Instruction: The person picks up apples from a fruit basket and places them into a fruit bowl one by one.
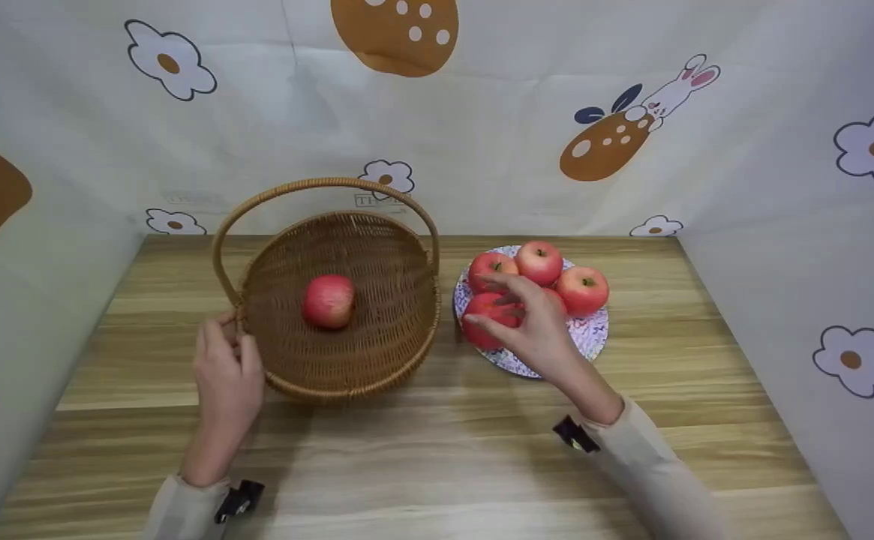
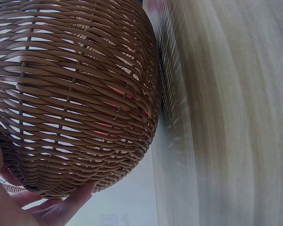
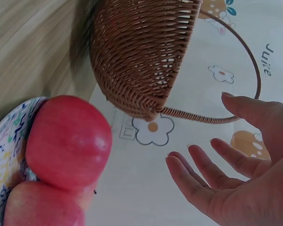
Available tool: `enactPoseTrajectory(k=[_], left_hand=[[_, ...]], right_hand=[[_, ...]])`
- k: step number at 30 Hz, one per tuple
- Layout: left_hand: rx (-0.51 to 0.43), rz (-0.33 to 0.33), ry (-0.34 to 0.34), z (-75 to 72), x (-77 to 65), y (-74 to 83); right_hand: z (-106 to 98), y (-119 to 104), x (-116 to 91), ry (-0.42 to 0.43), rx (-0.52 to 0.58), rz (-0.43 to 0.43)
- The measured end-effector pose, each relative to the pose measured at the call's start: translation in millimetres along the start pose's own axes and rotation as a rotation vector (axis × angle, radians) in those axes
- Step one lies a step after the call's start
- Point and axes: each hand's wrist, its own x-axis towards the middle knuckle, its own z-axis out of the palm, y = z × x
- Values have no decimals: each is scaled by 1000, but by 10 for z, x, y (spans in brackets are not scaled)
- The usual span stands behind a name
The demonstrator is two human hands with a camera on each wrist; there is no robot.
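My left hand point(image 1: 230, 371) grips the left side of the wicker basket point(image 1: 346, 391) near the foot of its arched handle. Its fingers curl round the woven wall point(image 2: 70, 113) in the left wrist view. One red apple point(image 1: 329, 301) lies in the basket. To the right, my right hand point(image 1: 538, 330) hovers over a patterned plate point(image 1: 590, 341) of several red apples, thumb and fingers spread apart. Nothing is between those fingers, which partly cover the front-left apple point(image 1: 482, 337) in the head view. The right wrist view shows this hand raised clear of the nearest apple point(image 3: 68, 141).
Basket and plate stand side by side on a wood-grain table point(image 1: 421, 465), with a gap between them. A pale printed cloth point(image 1: 482, 135) rises behind the table and along both sides. The basket's handle point(image 1: 324, 181) arches high over its opening.
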Motion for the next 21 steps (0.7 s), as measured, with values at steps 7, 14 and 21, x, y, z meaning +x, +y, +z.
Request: enactPoseTrajectory(k=[7,14,21], left_hand=[[3,1,4,-3,4,0],[5,-19,-12,-11,9,5],[-1,-33,-9,-20,8,8]], right_hand=[[116,-169,65,-75,-12,19],[241,-285,161,-161,-40,-27],[386,-390,306,-235,-63,-21]])
